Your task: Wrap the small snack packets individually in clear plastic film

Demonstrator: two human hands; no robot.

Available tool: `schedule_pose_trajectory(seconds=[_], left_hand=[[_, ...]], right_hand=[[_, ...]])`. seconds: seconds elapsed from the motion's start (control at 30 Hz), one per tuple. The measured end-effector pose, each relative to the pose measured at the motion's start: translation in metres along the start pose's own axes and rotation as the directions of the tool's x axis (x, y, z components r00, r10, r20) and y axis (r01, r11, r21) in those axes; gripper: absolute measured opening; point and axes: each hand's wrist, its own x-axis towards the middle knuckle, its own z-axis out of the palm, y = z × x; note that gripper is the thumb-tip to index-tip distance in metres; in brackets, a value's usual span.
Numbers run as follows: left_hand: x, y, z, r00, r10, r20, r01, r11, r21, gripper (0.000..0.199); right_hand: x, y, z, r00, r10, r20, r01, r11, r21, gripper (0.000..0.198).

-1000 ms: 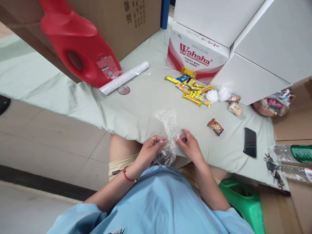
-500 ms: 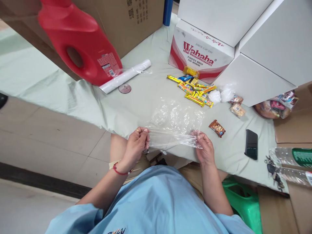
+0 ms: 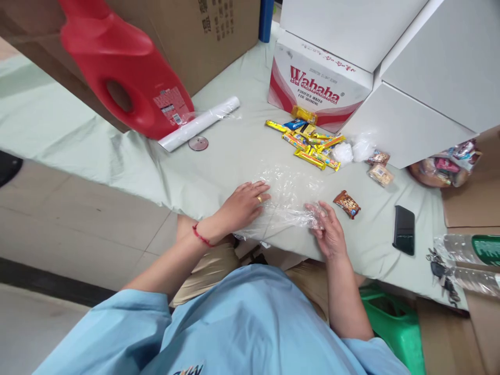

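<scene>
A thin clear plastic bag (image 3: 291, 182) lies crumpled on the cloth in front of me. My left hand (image 3: 247, 205) rests palm down at its left side, fingers stretched out over the film. At the opposite side, my right hand (image 3: 330, 226) has the bag's edge between thumb and fingers, the film bunched over the fingertips. To the right of that hand lies a brown snack packet (image 3: 347, 204). Beyond the bag is a loose pile of yellow-wrapped snack sticks (image 3: 312, 151), with crumpled white plastic (image 3: 342, 153) beside it.
A red jug (image 3: 133, 73) and a white roll (image 3: 201, 124) stand and lie at left, near a round disc (image 3: 198, 143). White cartons (image 3: 320, 86) border the back. At right are a phone (image 3: 403, 230), keys (image 3: 443, 276) and plastic bottles (image 3: 461, 250).
My left hand has let go of the bag's left edge and moved forward and right, flattening out over the film. My right hand keeps its hold; the bag's near edge is slacker.
</scene>
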Motion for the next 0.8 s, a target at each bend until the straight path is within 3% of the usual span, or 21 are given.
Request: schedule_pose_trajectory(seconds=[0.13, 0.33, 0.53, 0.67, 0.8], left_hand=[[0.011, -0.009, 0.02, 0.996, -0.079, 0.029, 0.079, 0.997, 0.015, 0.055], [0.006, -0.004, 0.028, 0.995, -0.097, -0.027, 0.098, 0.993, 0.061, 0.06], [0.007, -0.002, 0.027, 0.993, -0.104, -0.049, 0.106, 0.994, 0.04, 0.061], [0.007, -0.002, 0.028, 0.993, -0.103, -0.056, 0.105, 0.994, 0.038, 0.061], [0.007, 0.0, 0.028, 0.991, -0.113, -0.072, 0.115, 0.993, 0.031, 0.061]], right_hand=[[-0.01, -0.002, -0.014, 0.99, 0.054, 0.127, -0.041, 0.994, -0.106, 0.087], [-0.022, 0.008, -0.038, 0.99, 0.089, 0.114, -0.067, 0.98, -0.188, 0.057], [-0.034, 0.003, -0.051, 0.981, -0.036, 0.191, 0.1, 0.937, -0.334, 0.101], [-0.034, 0.005, -0.049, 0.976, -0.044, 0.214, 0.147, 0.857, -0.494, 0.085], [-0.029, 0.009, -0.041, 0.989, -0.108, 0.104, 0.147, 0.835, -0.53, 0.07]])
